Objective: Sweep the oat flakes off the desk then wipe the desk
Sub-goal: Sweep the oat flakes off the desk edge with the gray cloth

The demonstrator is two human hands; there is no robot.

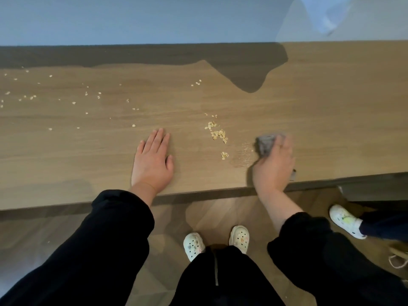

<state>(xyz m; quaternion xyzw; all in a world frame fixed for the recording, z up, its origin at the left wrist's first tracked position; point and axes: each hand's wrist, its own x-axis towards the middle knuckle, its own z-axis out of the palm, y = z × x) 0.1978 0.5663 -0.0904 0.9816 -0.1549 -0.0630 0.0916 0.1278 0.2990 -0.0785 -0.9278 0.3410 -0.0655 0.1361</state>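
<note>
A: Left hand (152, 160) first; it lies palm down on the desk (331, 120), fingers straight and close together, thumb out to the side; released, holding nothing.

B: Flat on the wood, yes; a black sleeve (119, 217) covers the arm to just short of the wrist, which crosses the desk's front edge.

A: Over to the right hand (274, 168); it's blurred, but the fingers are curled over a grey cloth (265, 143) and press it onto the desk; the cloth bunches out past the fingertips on the left side.

B: And the oat flakes (218, 134)?

A: All on the desk top; a loose scatter across the far left, thinning toward the middle; then a tighter cluster between the two hands, near the cloth's left side but apart from it; a few more sit further back, above the cluster.

B: The surface itself is brown wood grain; a dark shadow runs along the back edge and dips forward right of centre.

A: Behind it, a plain blue-grey wall (132, 18); below the front edge, a wood-pattern floor (209, 215); the person's two white clogs (193, 242) stand there between the arms; at the far right, another white shoe (345, 220) under a dark trouser leg, a second person's foot.
</note>
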